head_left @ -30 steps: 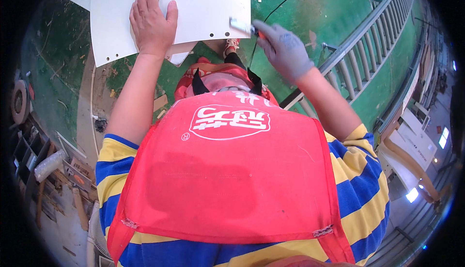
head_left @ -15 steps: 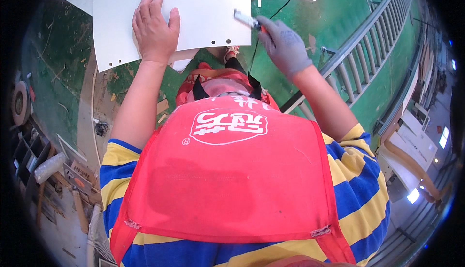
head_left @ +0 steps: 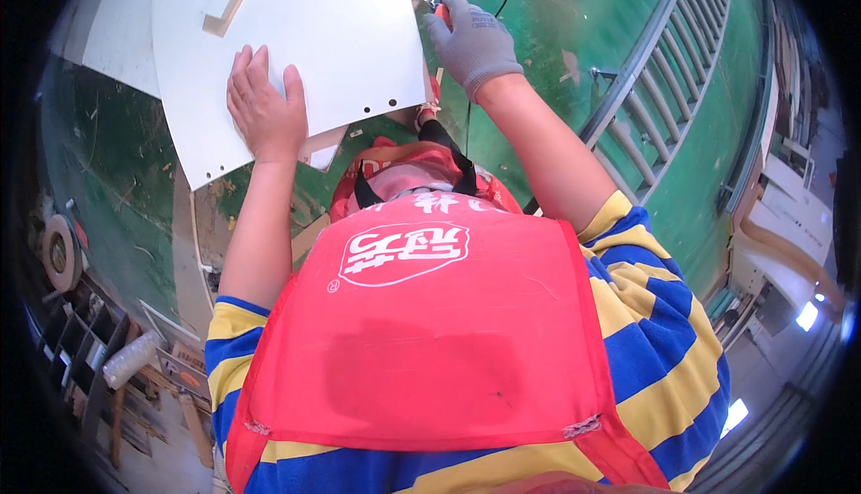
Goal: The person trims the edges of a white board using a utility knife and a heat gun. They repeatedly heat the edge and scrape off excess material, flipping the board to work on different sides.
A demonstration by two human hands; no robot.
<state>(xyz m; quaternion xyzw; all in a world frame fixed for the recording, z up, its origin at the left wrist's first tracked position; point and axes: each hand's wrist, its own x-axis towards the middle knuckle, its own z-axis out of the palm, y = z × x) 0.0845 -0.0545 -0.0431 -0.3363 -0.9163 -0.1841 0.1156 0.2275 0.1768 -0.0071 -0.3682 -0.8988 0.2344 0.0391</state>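
Note:
My bare left hand [head_left: 266, 108] lies flat on a large white panel [head_left: 332, 37], thumb apart from the fingers. Small dark holes run along the panel's near edge. At its right edge my right hand [head_left: 477, 46], in a grey glove, grips a red-handled hand tool [head_left: 442, 15] with a metal head. The head is against or very near the edge; its exact kind cannot be made out. A thin light-and-dark piece shows just beyond it. On the panel, past my left hand, rests a narrow tan strip [head_left: 235, 1].
A metal rack with rungs [head_left: 668, 91] stands to the right on the green floor [head_left: 565, 28]. At the left lie a tape roll [head_left: 63, 252] and a dark divided bin [head_left: 81, 337]. White boards [head_left: 794, 194] lean at the far right.
My right hand has moved the tool forward and left to the panel's edge. My left hand stays flat on the panel. The panel sits further left in view, and more of the tan strip shows.

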